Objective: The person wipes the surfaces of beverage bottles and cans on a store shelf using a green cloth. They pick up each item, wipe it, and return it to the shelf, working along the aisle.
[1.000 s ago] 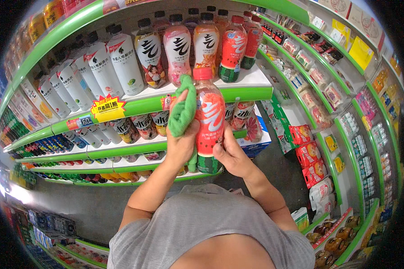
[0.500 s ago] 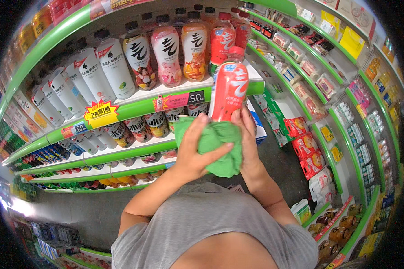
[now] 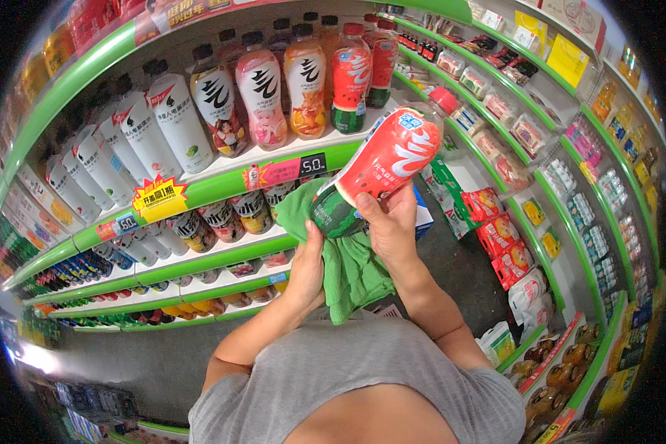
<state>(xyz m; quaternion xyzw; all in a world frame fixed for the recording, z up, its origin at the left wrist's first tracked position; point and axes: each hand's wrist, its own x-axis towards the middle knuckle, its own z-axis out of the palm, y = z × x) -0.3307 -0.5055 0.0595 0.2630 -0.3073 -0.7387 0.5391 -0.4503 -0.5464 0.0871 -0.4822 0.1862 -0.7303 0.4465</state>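
A drink bottle [image 3: 392, 152] with a red and green watermelon-pattern label and a red cap tilts up and to the right in front of me. My right hand [image 3: 394, 231] grips its lower half, thumb across the label. Under and around its base my left hand [image 3: 305, 270] presses a green cloth [image 3: 354, 274], fingers closed on the fabric. Part of the cloth drapes down between my wrists. The left fingertips are partly hidden behind the cloth and the bottle.
Just beyond my hands, a shelf [image 3: 233, 174] with a green edge holds a row of upright bottles, including a similar red bottle [image 3: 350, 78]. Lower tiers carry more drinks. On the right stand shelves of packaged goods, with red packets [image 3: 499, 229] hanging beside them.
The bottle has gone from nearly upright to leaning right. My right hand now holds its lower side, and the cloth has slid to its base and hangs lower with my left hand.
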